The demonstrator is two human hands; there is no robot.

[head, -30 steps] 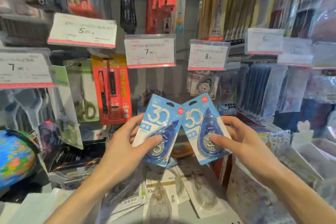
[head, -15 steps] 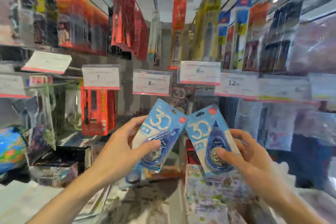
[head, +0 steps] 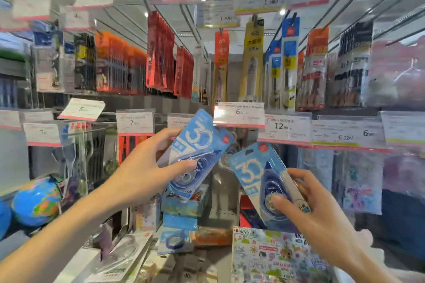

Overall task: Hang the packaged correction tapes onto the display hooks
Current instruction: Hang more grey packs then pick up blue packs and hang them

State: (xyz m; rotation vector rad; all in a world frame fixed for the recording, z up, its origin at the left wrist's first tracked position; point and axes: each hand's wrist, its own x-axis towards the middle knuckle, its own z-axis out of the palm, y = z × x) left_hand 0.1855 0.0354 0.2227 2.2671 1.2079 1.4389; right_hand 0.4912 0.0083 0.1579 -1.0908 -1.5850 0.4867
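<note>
Correction tapes in blue blister packs sit one in each hand, near the middle of the frame. The right hand (head: 322,218), at lower right, has its grip clamped on the right-hand pack (head: 259,177): thumb pressed on the clear bubble over the dispenser, fingers curled behind the card's right edge. This pack tilts left, its hang hole up near the top corner. The left hand (head: 147,167), left of centre, has its grip clamped on the left-hand pack (head: 197,145), thumb across the bubble and fingers behind the card; this one leans right and sits higher, its top edge just below the 6.00 price tag (head: 239,114). The two packs are close but apart. Below them, at bottom centre, lie more blue packs (head: 174,240) and a sticker-patterned sheet (head: 276,257). At far left rests a globe (head: 36,200). Behind the hands runs a row of price tags, including a 12.90 tag (head: 284,126). Farther up, long metal display hooks (head: 195,27) carry red, yellow and blue carded goods, blurred.
</note>
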